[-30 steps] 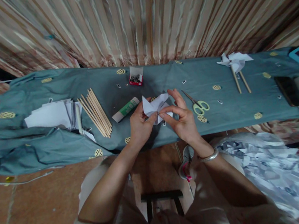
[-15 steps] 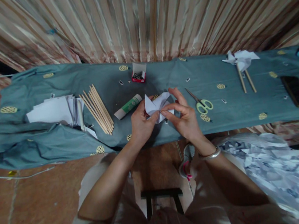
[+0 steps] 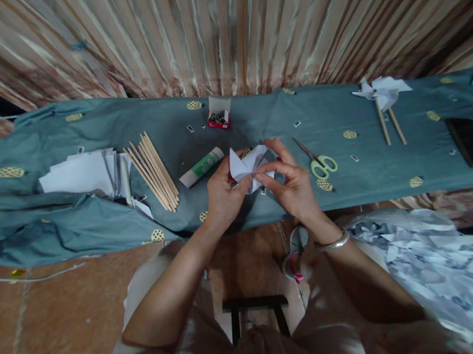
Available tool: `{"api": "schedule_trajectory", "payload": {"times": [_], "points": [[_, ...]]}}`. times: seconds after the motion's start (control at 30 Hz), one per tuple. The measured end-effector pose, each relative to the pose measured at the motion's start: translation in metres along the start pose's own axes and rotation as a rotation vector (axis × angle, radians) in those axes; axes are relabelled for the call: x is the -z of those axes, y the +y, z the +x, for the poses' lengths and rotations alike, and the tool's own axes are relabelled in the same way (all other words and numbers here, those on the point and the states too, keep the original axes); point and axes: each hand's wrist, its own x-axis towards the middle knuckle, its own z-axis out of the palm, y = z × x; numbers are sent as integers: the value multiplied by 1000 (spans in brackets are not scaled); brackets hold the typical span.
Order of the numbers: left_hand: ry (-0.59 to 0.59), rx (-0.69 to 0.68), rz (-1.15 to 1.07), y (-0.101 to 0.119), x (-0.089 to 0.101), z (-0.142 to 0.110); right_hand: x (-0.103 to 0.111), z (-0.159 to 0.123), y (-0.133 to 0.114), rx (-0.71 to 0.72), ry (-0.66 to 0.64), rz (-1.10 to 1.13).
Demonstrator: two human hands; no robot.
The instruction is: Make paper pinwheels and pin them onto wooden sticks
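Observation:
Both my hands hold a folded white paper piece (image 3: pixel 247 164) just above the near edge of a long table covered in blue-grey cloth (image 3: pixel 256 125). My left hand (image 3: pixel 222 193) pinches its left side with thumb and fingers closed. My right hand (image 3: pixel 292 184) pinches its middle, thumb and forefinger pressed together. A green and white glue stick (image 3: pixel 201 167) lies just left of my hands. Green-handled scissors (image 3: pixel 316 159) lie just to the right.
A bundle of wooden sticks (image 3: pixel 151 171) and a stack of white paper (image 3: pixel 82 175) lie at the left. A small red box of pins (image 3: pixel 217 118) stands at the back. Finished paper pinwheels on sticks (image 3: pixel 381 101) lie far right. Paper scraps (image 3: pixel 431 267) cover the floor at right.
My hands have shifted slightly on the paper piece, my right fingers pressing its middle more closely. The view has drifted a little; nothing on the table moved.

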Motion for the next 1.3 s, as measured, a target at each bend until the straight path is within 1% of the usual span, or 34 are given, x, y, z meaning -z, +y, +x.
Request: {"api": "schedule_trajectory", "payload": {"times": [0.2, 0.47, 0.87, 1.13, 1.2, 1.3], "points": [[-30, -74, 115, -3, 2, 0, 0, 1, 3, -18, -3, 41], [-74, -121, 205, -1, 2, -1, -3, 2, 6, -67, 19, 122], [-76, -134, 182, -3, 4, 0, -6, 2, 10, -113, 42, 203], [-56, -109, 183, -5, 6, 1, -10, -1, 10, -145, 119, 215], [-53, -90, 173, -4, 5, 1, -12, -1, 13, -156, 122, 269], [-53, -80, 123, -3, 4, 1, -17, 0, 16, -187, 113, 409]]}}
